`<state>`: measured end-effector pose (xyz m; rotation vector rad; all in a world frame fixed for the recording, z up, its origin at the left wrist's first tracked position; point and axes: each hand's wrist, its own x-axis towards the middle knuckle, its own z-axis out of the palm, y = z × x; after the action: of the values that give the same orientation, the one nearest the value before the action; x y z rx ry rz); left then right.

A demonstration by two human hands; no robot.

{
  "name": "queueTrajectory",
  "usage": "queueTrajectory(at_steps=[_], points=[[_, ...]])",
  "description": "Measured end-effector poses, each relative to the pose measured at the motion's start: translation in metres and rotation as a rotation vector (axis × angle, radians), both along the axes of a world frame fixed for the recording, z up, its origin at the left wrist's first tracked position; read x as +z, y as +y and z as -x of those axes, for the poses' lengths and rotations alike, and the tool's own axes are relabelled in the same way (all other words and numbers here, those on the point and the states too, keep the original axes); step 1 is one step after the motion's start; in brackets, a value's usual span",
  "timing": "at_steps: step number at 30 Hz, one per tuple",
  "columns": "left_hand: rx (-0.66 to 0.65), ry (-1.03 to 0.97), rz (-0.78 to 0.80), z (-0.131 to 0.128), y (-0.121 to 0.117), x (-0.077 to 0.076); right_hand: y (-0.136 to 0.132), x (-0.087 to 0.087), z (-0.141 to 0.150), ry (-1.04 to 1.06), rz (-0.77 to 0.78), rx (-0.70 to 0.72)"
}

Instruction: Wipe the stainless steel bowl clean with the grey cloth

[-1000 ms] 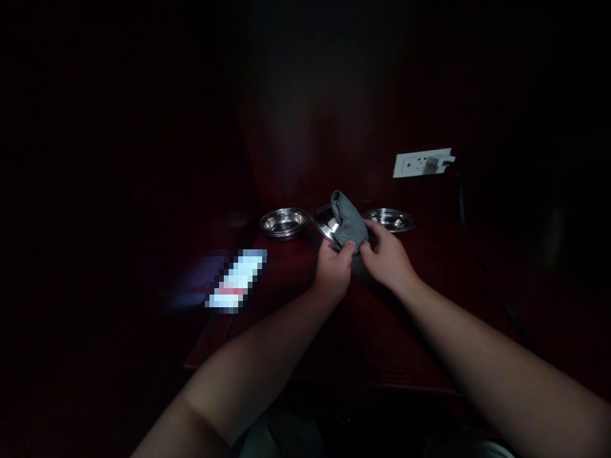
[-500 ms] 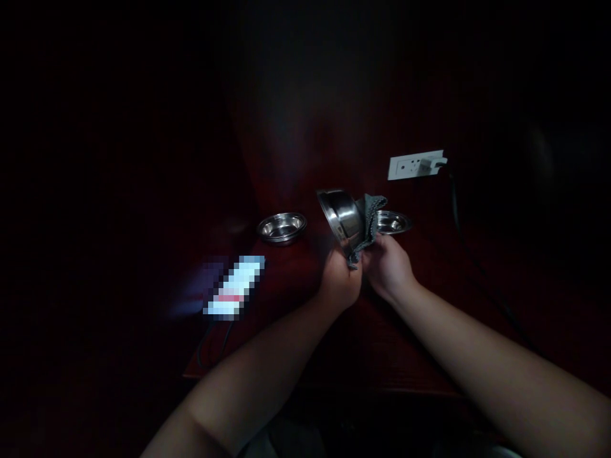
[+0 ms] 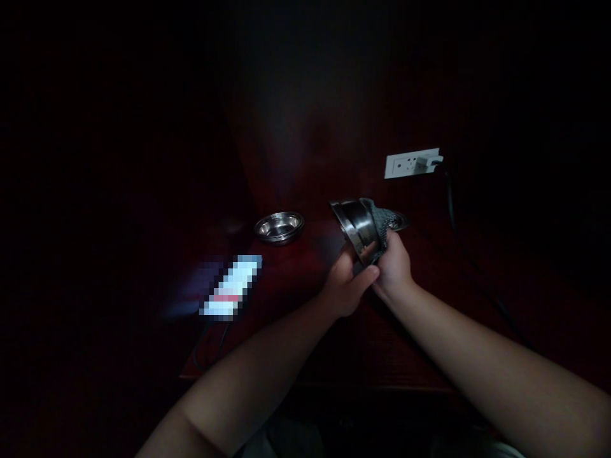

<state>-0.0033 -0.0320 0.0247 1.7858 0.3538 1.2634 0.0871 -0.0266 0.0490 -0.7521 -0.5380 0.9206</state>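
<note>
A shiny metal bowl is held up tilted on its side above the dark red table, its rim facing left. My left hand grips the bowl's lower rim, thumb towards the right. A grey-green cloth lies against the bowl's outer base. My right hand is closed around the cloth and presses it to the bowl; most of its fingers are hidden. Behind that hand, a second metal bowl is mostly covered from view.
Metal bowls, seemingly stacked, stand left of my hands. A lit phone with a cable lies at the table's left edge. A wall socket with a plugged charger and hanging black cord is at the right. Surroundings are very dark.
The bowl and cloth have shifted slightly right and down, the cloth now spread further over the base. My left thumb has come into view below the bowl.
</note>
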Motion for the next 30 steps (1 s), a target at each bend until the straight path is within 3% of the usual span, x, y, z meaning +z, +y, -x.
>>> queueTrajectory(at_steps=[4,8,12,18,25,30], points=[[-0.012,-0.066,0.079,-0.004,-0.004,0.002,0.003,0.0,0.0,0.056,-0.018,0.025],[0.025,-0.114,0.214,-0.009,-0.008,0.002,0.011,-0.01,-0.003,0.007,-0.061,-0.143],[0.079,-0.213,0.376,-0.01,-0.011,0.002,0.011,-0.019,-0.006,-0.178,-0.065,-0.274],[0.168,-0.385,0.61,-0.01,-0.011,0.002,-0.001,-0.014,-0.009,-0.538,-0.191,-0.426],[0.126,-0.72,0.769,-0.012,-0.014,0.025,-0.001,-0.017,-0.015,-0.834,-0.388,-0.448],[0.2,-0.806,0.836,-0.011,-0.006,0.033,-0.003,-0.013,-0.022,-1.006,-0.446,-0.489]])
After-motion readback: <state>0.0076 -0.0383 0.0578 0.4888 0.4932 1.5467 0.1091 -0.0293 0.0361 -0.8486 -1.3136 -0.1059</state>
